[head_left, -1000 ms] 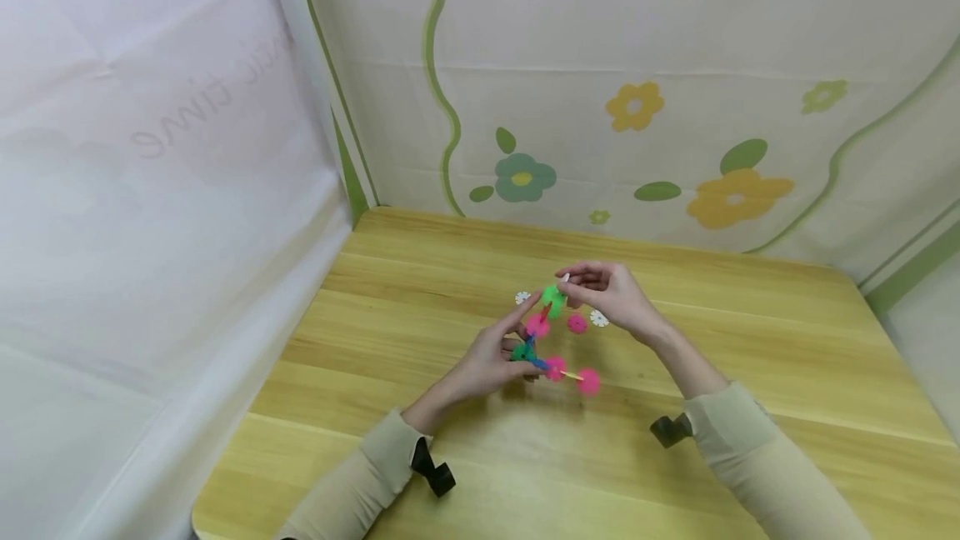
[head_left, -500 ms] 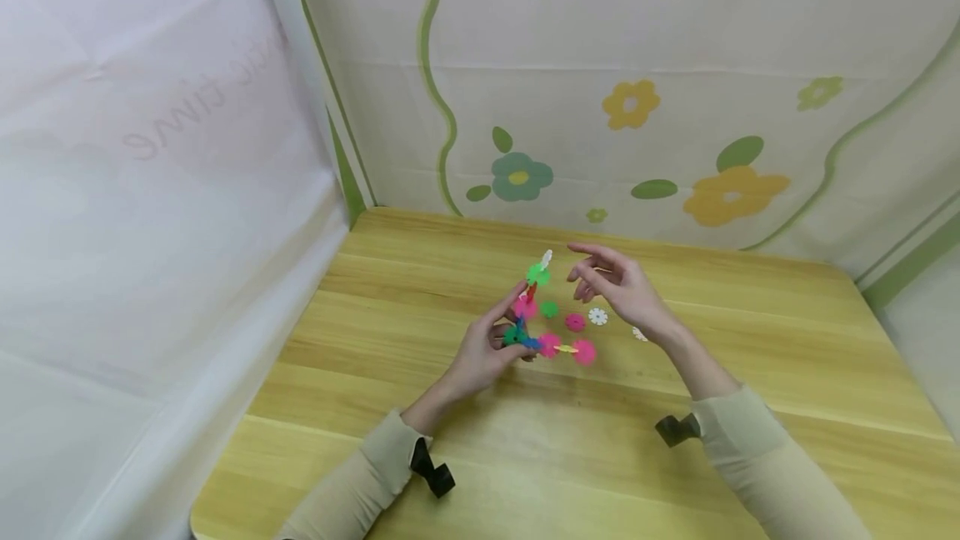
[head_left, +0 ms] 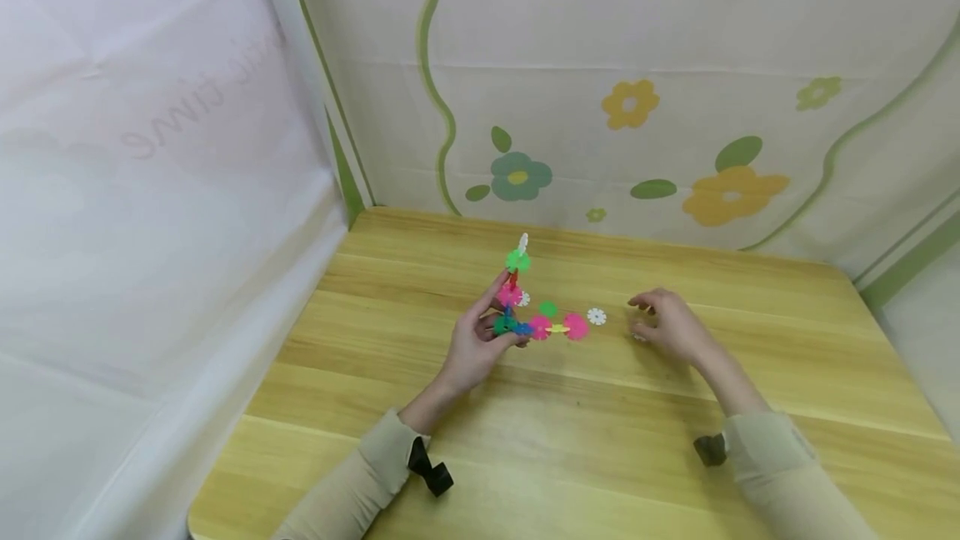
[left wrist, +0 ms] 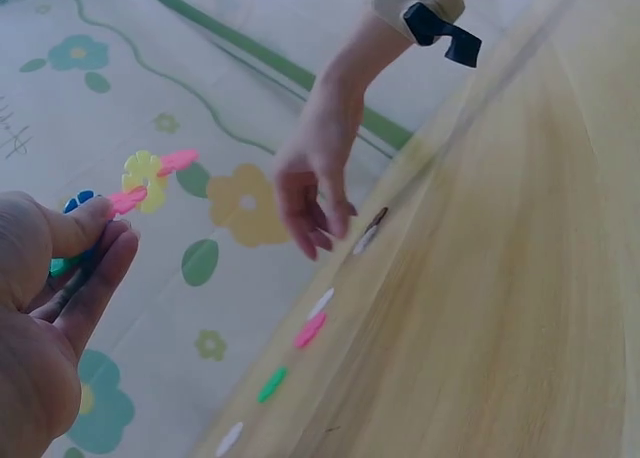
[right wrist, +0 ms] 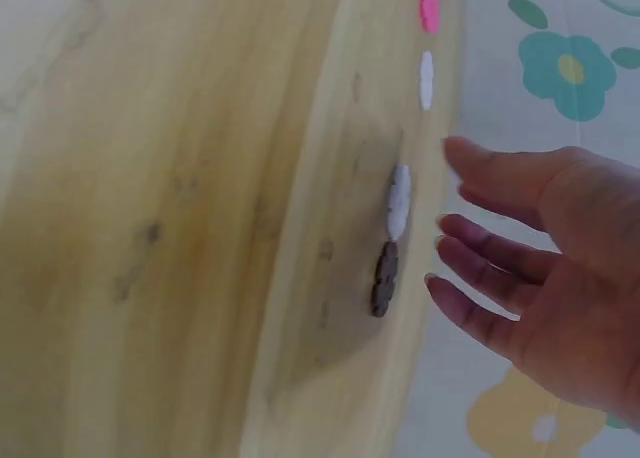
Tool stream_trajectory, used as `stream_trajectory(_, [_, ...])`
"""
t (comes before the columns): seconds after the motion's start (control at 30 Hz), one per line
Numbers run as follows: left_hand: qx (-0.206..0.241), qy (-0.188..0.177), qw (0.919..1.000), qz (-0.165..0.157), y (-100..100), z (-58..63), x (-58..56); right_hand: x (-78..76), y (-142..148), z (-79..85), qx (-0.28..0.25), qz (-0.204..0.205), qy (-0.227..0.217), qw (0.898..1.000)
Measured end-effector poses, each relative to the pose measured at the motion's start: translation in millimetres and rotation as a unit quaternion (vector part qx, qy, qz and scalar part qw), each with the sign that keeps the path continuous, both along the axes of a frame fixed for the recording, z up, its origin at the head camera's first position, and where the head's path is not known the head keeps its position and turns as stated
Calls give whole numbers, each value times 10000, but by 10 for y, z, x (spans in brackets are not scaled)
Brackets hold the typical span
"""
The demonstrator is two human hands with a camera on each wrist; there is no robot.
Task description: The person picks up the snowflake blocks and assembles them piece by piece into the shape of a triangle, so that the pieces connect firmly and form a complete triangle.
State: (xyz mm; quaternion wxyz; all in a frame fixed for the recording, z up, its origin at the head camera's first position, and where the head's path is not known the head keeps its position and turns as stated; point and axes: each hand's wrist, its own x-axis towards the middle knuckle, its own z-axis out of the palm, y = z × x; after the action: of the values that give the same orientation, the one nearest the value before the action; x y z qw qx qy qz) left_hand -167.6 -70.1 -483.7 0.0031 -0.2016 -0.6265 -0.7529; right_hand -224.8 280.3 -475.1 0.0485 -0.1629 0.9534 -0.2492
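Observation:
My left hand (head_left: 468,352) pinches an L-shaped chain of interlocking snowflake discs (head_left: 576,327) near its corner, raised off the table. One arm points away and ends in a light green disc (head_left: 517,262) with a white disc (head_left: 522,243) at the tip. The other arm runs right through pink and yellow discs. My right hand (head_left: 675,327) hovers over the table with relaxed, slightly bent fingers and holds nothing. Just beside its fingertips in the right wrist view lie a loose white disc (right wrist: 399,203) and a brown disc (right wrist: 384,280), end to end.
Loose discs lie in a row on the wooden table (head_left: 570,457): white (head_left: 597,317), green (head_left: 548,307), another white (head_left: 524,299), and a pink disc (left wrist: 310,329) seen in the left wrist view. Printed fabric walls (head_left: 525,90) enclose the back and left.
My right hand has let go of the white disc at the chain's tip and moved right and down toward the table. My left hand has shifted the chain slightly left and away.

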Motion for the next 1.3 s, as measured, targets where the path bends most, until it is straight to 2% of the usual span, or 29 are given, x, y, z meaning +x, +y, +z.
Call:
stream_trajectory(0.2, [87,26,10000,10,-27,-1,-8,48,98,-112,442,149,-12,9989])
stream_trajectory(0.6, [131,35,9999,-36,-39,15,-12,89,189,-221,-96,-34,-183,9998])
stream_trajectory(0.8, [83,87,9999,18,-37,5,-16,114,174,-256,-312,-216,-114,9992])
stream_trajectory(1.17, [97,282,9995,53,-16,-9,-17,186,228,-350,-60,-199,352,9992])
stream_trajectory(1.3, [147,336,9993,5,-9,-22,-17,217,250,-372,-141,-230,317,9991])
